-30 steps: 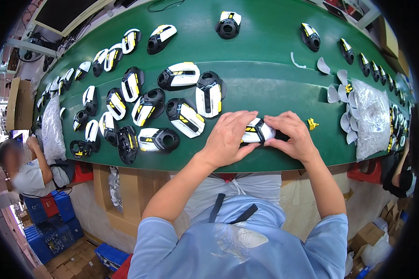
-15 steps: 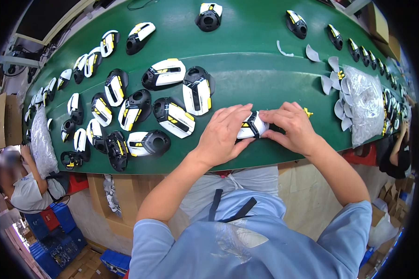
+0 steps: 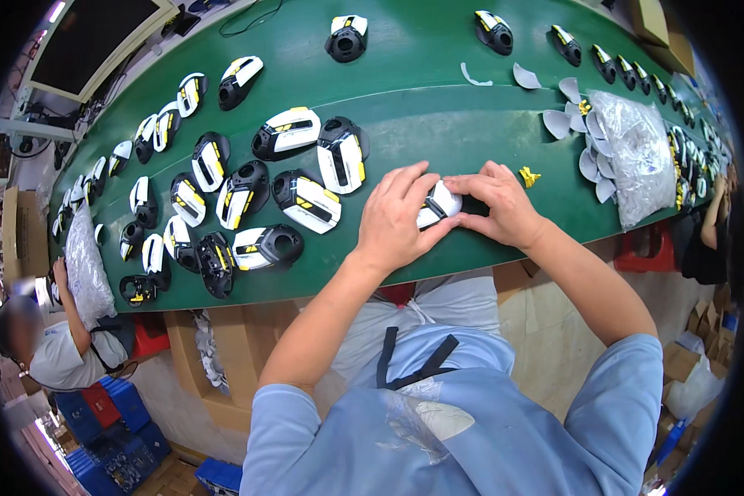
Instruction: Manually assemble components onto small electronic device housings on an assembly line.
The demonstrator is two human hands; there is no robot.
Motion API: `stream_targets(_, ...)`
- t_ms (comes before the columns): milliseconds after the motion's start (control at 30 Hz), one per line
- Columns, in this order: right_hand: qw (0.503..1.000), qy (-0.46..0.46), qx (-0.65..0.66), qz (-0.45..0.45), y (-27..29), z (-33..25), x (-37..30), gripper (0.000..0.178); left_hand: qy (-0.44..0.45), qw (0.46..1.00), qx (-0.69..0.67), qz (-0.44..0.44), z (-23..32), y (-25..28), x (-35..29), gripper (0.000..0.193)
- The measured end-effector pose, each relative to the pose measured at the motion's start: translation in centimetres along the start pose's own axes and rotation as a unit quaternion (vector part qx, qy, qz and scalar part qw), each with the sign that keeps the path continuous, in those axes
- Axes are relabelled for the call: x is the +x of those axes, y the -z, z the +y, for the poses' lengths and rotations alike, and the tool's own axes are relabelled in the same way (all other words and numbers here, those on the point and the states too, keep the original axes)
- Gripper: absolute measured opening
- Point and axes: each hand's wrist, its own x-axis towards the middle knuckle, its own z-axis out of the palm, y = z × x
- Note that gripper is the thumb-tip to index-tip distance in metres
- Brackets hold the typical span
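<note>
Between both hands I grip a small rounded plastic shell [image 3: 440, 203], white with a black edge, just above the near part of the green table. My left hand [image 3: 398, 217] wraps around its left side, fingers bent over the far end and thumb along the near edge. On the other side my right hand [image 3: 506, 205] pinches it between thumb and fingertips. Much of the shell is covered by my fingers. A small yellow plastic piece [image 3: 529, 176] lies just beyond my right hand. Left of my hands, several white, black and yellow shells [image 3: 307, 201] are spread over the table.
More shells [image 3: 347, 39] line the far side of the green table [image 3: 413, 116]. To the right, grey-white curved pieces [image 3: 556, 124] lie beside a clear plastic bag [image 3: 632, 157]. Another plastic bag [image 3: 87, 264] is at the left, near a seated person [image 3: 66, 339]. A second person [image 3: 707, 236] sits at far right.
The shell has turned in my hands; its plain white face shows now, where yellow and black marks showed before. The right fingers have shifted on it. My view has swung slightly.
</note>
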Motion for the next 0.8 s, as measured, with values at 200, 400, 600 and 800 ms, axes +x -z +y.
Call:
stream_targets(200, 0.997, -0.033, 0.069, -0.034, 1.0, 0.7, 0.3, 0.050, 0.014, 0.999, 0.037, -0.006, 0.4, 0.3, 0.2, 0.066)
stream_targets(400, 0.996, -0.009, 0.090, -0.028, 2.0, 0.3, 1.1, 0.043, -0.004, 0.997, 0.065, -0.042, 0.9, 0.7, 0.7, 0.065)
stream_targets(600, 0.994, -0.015, 0.094, -0.057, 2.3, 0.4, 1.8, 0.044, 0.004, 0.998, 0.064, -0.030, 0.5, 0.4, 0.5, 0.060)
stream_targets(800, 0.973, -0.101, 0.205, -0.022, 4.8, -0.4, 4.4, 0.024, 0.001, 0.999, 0.050, -0.019, 0.5, 0.4, 0.5, 0.062)
